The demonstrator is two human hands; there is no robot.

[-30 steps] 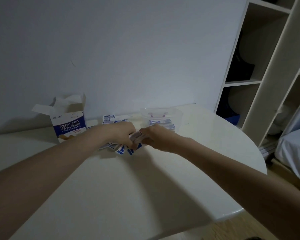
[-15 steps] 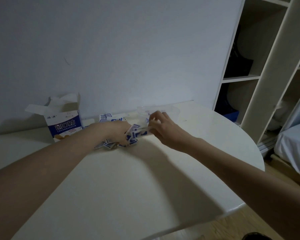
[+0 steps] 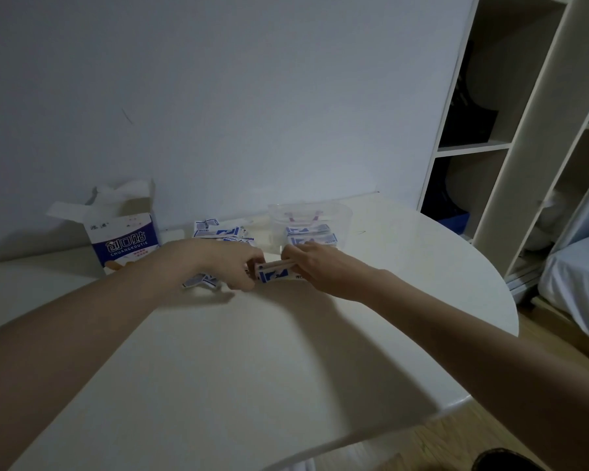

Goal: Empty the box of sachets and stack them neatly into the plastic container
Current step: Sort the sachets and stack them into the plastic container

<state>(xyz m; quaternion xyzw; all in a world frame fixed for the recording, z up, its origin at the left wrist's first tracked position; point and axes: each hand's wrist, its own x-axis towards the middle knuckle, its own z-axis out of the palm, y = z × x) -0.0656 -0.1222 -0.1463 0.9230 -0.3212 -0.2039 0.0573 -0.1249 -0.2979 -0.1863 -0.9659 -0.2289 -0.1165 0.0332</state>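
While both hands meet at mid-frame, the left hand (image 3: 228,266) and right hand (image 3: 315,270) each pinch an end of a small bundle of sachets (image 3: 275,271). Just behind it stands the plastic container (image 3: 346,215), sachets stacked inside. Loose sachets (image 3: 218,232) lie left of it; the opened box (image 3: 125,239) stands at left on the white table (image 3: 252,368).

1. A single head-worn view is given, directed forward and down over both forearms.
2. The white bench (image 3: 252,362) is seen closely; the wall (image 3: 252,96) is faced, shelving (image 3: 524,164) lies rightward.
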